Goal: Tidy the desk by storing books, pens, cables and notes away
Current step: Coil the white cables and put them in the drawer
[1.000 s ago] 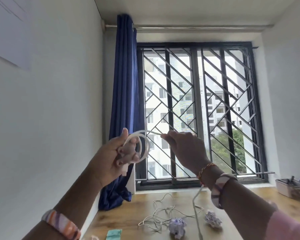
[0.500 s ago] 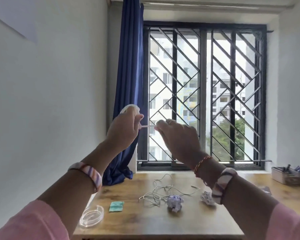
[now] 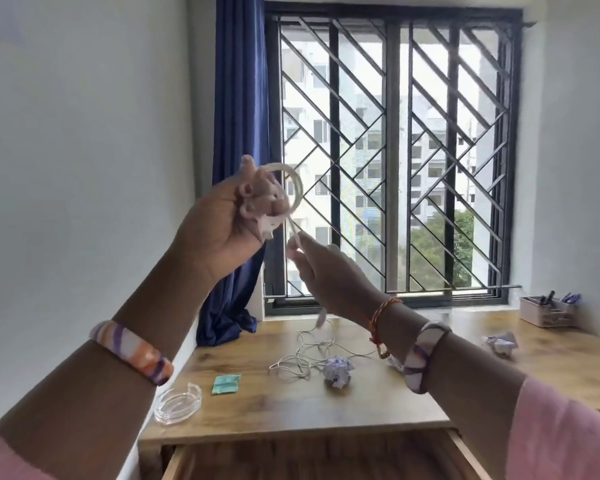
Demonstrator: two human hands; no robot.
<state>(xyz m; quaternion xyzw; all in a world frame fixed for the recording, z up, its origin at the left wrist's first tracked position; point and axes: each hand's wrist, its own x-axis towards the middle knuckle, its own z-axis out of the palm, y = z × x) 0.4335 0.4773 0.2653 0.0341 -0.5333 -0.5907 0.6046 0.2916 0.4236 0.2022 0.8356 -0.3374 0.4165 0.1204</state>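
Observation:
My left hand [image 3: 227,221] is raised before the curtain and grips a coil of white cable [image 3: 291,188] wound round its fingers. A strand runs down from the coil to my right hand [image 3: 321,268], which pinches it just below and right of the coil. The cable's loose end [image 3: 321,318] dangles under my right wrist. A second white cable [image 3: 305,358] lies tangled on the wooden desk [image 3: 274,407]. Crumpled paper notes lie on the desk at the middle [image 3: 338,370] and at the right [image 3: 499,342].
A clear glass dish [image 3: 177,405] and a small teal packet [image 3: 226,384] sit at the desk's left. A white organiser tray with pens [image 3: 546,311] stands at the back right. An open wooden drawer [image 3: 309,459] juts out below the desk front. A blue curtain [image 3: 241,133] hangs by the window.
My left hand turned so the coil shows again and rose slightly. My right hand dropped below the coil, pulling the strand downward. The view tilted down and the open drawer came into sight.

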